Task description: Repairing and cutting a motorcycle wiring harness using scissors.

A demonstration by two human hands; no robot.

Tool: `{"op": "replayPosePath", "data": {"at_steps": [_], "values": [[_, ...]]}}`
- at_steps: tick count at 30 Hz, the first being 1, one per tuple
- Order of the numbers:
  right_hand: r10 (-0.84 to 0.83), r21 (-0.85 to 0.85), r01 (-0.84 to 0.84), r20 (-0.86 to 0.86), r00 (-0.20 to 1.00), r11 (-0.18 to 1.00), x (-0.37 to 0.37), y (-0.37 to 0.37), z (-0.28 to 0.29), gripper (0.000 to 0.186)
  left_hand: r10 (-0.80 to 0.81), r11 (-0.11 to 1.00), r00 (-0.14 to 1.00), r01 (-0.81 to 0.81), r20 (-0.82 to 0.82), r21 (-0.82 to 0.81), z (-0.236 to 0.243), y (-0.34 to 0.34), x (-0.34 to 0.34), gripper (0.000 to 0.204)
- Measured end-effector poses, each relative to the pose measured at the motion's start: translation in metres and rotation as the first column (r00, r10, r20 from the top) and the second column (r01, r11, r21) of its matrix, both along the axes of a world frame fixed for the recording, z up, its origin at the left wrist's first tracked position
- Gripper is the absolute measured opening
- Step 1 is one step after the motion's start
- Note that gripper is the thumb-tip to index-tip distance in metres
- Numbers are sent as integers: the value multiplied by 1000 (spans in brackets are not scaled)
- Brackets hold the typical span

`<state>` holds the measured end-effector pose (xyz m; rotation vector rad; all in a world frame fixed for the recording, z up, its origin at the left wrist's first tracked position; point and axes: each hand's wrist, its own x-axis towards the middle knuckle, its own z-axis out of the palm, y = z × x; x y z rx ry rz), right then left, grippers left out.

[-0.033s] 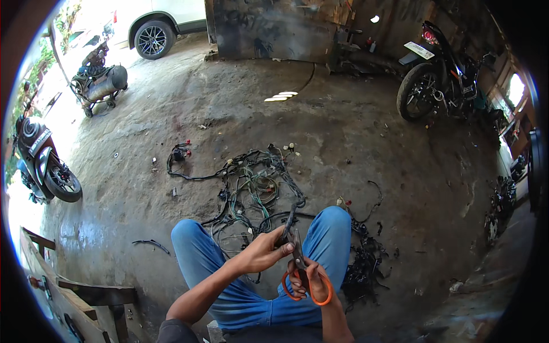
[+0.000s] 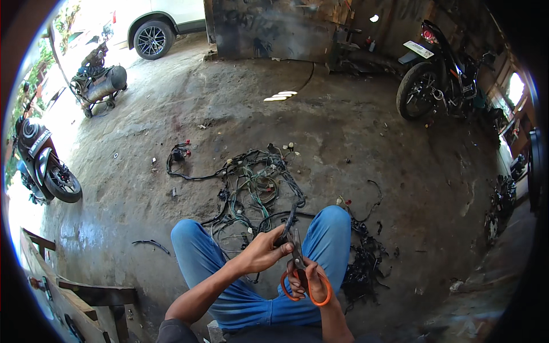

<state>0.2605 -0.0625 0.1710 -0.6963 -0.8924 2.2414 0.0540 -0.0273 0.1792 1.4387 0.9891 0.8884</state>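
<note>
In the head view, my left hand (image 2: 265, 251) grips a dark taped wire bundle (image 2: 291, 216) between my knees, its fingers wrapped round it. My right hand (image 2: 309, 280) holds orange-handled scissors (image 2: 320, 288), whose metal blades point up beside the bundle, close to my left thumb. Whether the blades touch the bundle is hard to tell. The bundle runs forward into a tangled wiring harness (image 2: 254, 186) on the concrete floor, with green and black wires and several red and white connectors. Both my blue-jeaned knees (image 2: 329, 226) frame the work.
A pile of black scraps (image 2: 366, 268) lies right of my knee. A wooden bench (image 2: 94, 291) is at lower left. Around the floor (image 2: 120, 171) stand a scooter (image 2: 43, 160), an air compressor (image 2: 100, 86), a white car (image 2: 166, 14) and a motorcycle (image 2: 434, 86).
</note>
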Motion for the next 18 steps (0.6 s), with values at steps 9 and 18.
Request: {"op": "replayPosePath", "data": {"at_steps": [9, 18], "values": [[-59, -9, 59, -12, 998, 998, -4, -11, -8, 68, 186, 982, 982, -184, 45, -49, -2, -11, 11, 46], [-120, 116, 105, 128, 985, 988, -10, -6, -2, 61, 335, 942, 938, -334, 89, -25, -19, -11, 18, 34]]}}
